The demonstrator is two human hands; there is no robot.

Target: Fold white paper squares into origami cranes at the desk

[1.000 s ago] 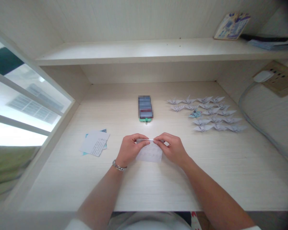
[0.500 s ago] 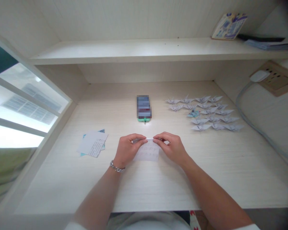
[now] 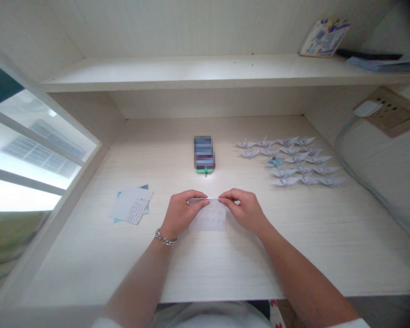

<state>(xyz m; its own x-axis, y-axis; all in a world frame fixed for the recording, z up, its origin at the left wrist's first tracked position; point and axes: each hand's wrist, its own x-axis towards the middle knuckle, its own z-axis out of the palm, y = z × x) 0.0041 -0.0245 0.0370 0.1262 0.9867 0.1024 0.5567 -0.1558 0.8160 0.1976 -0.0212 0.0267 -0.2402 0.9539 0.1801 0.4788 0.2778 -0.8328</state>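
A white sheet of paper [image 3: 209,217] with faint marks hangs or lies between my hands; its far edge is pinched at both ends. My left hand [image 3: 182,210], with a silver chain bracelet [image 3: 165,238] at the wrist, grips the left end between thumb and fingers. At the right end, the thumb and fingers of my right hand [image 3: 244,207] are pressed together on the same edge. Left of my hands lies a small stack of paper sheets [image 3: 132,205], the top one handwritten. Several folded paper cranes [image 3: 304,171], one of them a blue crane [image 3: 275,161], stand in rows at the right.
A phone [image 3: 204,152], its screen blurred, lies beyond my hands with a green part at its near end. A cable [image 3: 348,168] runs from a wall socket [image 3: 391,111] down the right side. Above the desk is a shelf [image 3: 191,70] holding a small box [image 3: 324,38].
The hands keep their pinch on the paper's far edge and barely move. Slightly more of the sheet shows between them now. The whole view has shifted a little.
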